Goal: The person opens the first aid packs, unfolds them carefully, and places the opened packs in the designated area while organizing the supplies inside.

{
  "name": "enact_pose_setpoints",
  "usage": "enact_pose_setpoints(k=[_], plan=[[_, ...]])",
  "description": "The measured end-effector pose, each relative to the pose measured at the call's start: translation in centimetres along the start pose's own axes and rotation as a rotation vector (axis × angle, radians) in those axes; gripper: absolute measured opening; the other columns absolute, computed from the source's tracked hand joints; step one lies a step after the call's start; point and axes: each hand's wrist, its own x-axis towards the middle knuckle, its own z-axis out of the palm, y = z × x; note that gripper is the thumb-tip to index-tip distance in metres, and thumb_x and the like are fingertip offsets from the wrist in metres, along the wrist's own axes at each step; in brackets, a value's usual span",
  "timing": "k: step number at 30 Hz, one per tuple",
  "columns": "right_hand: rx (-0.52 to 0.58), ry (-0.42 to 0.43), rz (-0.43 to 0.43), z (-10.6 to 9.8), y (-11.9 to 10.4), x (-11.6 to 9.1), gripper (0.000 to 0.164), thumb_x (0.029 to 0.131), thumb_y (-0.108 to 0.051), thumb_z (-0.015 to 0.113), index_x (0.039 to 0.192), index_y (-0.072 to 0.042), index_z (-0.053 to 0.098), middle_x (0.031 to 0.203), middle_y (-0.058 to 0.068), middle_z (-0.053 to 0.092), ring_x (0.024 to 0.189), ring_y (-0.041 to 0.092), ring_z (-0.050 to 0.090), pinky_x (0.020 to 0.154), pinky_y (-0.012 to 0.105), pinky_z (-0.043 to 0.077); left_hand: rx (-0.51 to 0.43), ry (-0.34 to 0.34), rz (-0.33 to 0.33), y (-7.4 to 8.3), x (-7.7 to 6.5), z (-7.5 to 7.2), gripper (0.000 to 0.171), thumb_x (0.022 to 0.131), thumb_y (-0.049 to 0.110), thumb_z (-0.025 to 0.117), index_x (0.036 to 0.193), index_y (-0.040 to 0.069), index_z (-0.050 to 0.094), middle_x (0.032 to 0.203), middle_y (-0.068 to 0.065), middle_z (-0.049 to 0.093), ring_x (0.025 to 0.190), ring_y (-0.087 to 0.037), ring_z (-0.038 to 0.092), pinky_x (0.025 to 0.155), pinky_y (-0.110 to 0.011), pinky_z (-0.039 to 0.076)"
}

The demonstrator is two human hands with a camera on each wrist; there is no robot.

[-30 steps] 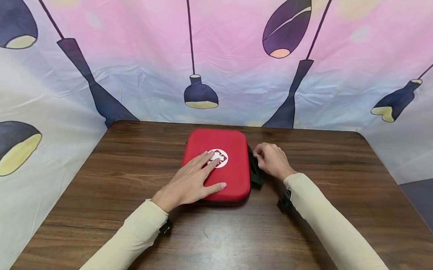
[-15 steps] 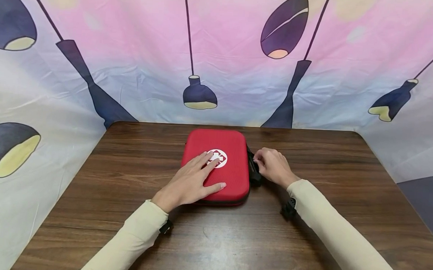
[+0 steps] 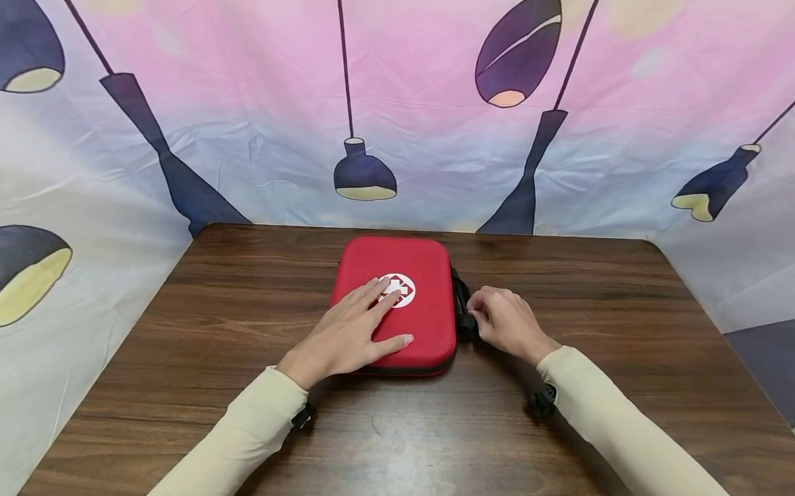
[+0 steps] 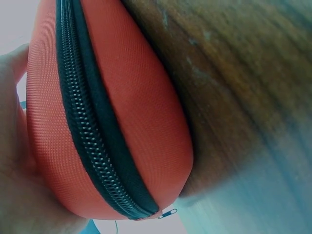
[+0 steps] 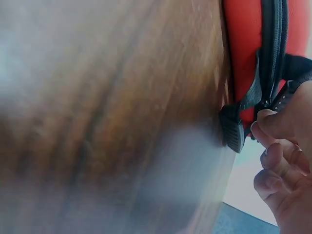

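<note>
A red first-aid case (image 3: 397, 255) with a white cross emblem lies flat on the table. My left hand (image 3: 347, 334) rests on its lid, fingers spread over the emblem. In the left wrist view a closed black zipper (image 4: 87, 126) runs round the case's side, and a small metal pull (image 4: 168, 213) sticks out at the far end. At the right side, my right hand (image 3: 507, 319) pinches the zipper pull between thumb and forefinger; the fingertips mostly hide it. Beside them a black handle strap (image 5: 231, 129) hangs from the case.
The dark wood table (image 3: 236, 270) ends at a back edge just beyond the case. A printed cloth (image 3: 276, 124) with lamp pictures hangs behind it. Black wrist cameras sit under both cuffs.
My right hand has slid along the case's right side toward me, past the strap. The left hand has stayed in place on the lid.
</note>
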Motion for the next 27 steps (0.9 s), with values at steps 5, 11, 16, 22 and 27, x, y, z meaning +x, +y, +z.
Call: enact_pose_setpoints(k=[5, 11, 16, 22, 27], plan=[[-0.001, 0.006, -0.021, -0.1, -0.6, -1.1, 0.012, 0.082, 0.005, 0.069, 0.086, -0.006, 0.072, 0.081, -0.001, 0.067, 0.067, 0.009, 0.059, 0.058, 0.031, 0.052, 0.0, 0.001, 0.004, 0.0, -0.1, 0.1, 0.084, 0.095, 0.068, 0.051, 0.159, 0.016, 0.035, 0.167, -0.01, 0.022, 0.153, -0.028, 0.018, 0.124, -0.046, 0.018], [0.013, 0.019, -0.012, -0.4, -1.5, -2.3, 0.01, 0.083, 0.001, 0.073, 0.085, -0.009, 0.072, 0.08, -0.005, 0.067, 0.064, 0.005, 0.058, 0.056, 0.028, 0.05, 0.003, 0.002, 0.005, -0.1, 0.0, 0.1, 0.084, 0.095, 0.067, 0.051, 0.159, 0.016, 0.035, 0.167, -0.011, 0.023, 0.153, -0.029, 0.018, 0.124, -0.047, 0.018], [0.062, 0.001, 0.03, -0.5, -2.0, -3.0, 0.008, 0.085, -0.003, 0.076, 0.085, -0.01, 0.074, 0.076, -0.007, 0.068, 0.062, 0.0, 0.056, 0.056, 0.025, 0.049, 0.004, 0.001, 0.005, -0.1, 0.0, 0.1, 0.084, 0.095, 0.067, 0.051, 0.159, 0.016, 0.035, 0.166, -0.011, 0.023, 0.153, -0.029, 0.018, 0.124, -0.046, 0.017], [0.152, -0.009, 0.077, -0.6, -2.7, -3.8, 0.01, 0.085, -0.002, 0.077, 0.083, -0.011, 0.074, 0.07, -0.008, 0.066, 0.055, -0.002, 0.049, 0.053, 0.023, 0.046, -0.001, -0.004, 0.007, 0.0, 0.0, 0.1, 0.085, 0.094, 0.069, 0.05, 0.16, 0.017, 0.034, 0.167, -0.01, 0.021, 0.154, -0.029, 0.017, 0.124, -0.047, 0.017], [0.168, -0.006, 0.071, -0.6, -3.3, -4.3, 0.013, 0.084, -0.001, 0.078, 0.082, -0.013, 0.073, 0.069, -0.01, 0.063, 0.054, -0.003, 0.048, 0.051, 0.022, 0.045, -0.008, 0.006, 0.013, -0.1, 0.0, 0.1, 0.085, 0.094, 0.068, 0.051, 0.159, 0.016, 0.035, 0.167, -0.011, 0.022, 0.153, -0.029, 0.018, 0.124, -0.047, 0.017]])
